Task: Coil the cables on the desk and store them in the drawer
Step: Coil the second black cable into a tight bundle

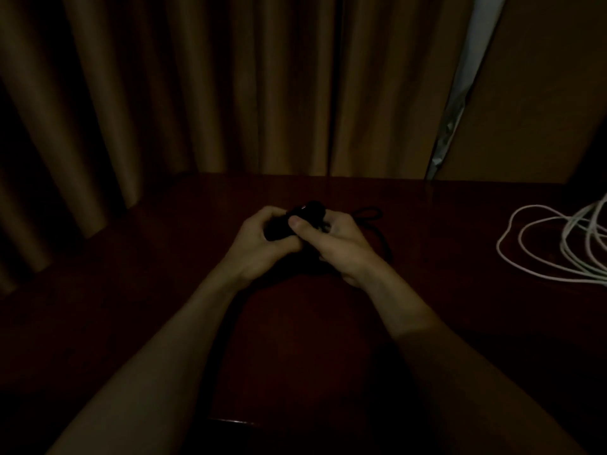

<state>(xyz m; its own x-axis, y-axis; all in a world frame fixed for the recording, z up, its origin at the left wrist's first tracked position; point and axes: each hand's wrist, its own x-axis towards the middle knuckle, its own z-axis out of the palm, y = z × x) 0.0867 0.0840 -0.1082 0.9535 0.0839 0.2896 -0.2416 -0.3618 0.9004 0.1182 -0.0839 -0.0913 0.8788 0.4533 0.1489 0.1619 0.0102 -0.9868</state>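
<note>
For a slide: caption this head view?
Left hand and right hand grip a black cable at the desk; white cable lies apart.

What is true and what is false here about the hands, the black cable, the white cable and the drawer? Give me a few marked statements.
1. The left hand and the right hand both grip the black cable bundle at the middle of the dark wooden desk. True.
2. The thin white cable is wound into a tight, tied coil. False: it lies in loose, open loops at the desk's right side.
3. A brown pleated curtain hangs behind the desk. True.
4. An open drawer shows in front of the person. False: no drawer is in view.
</note>
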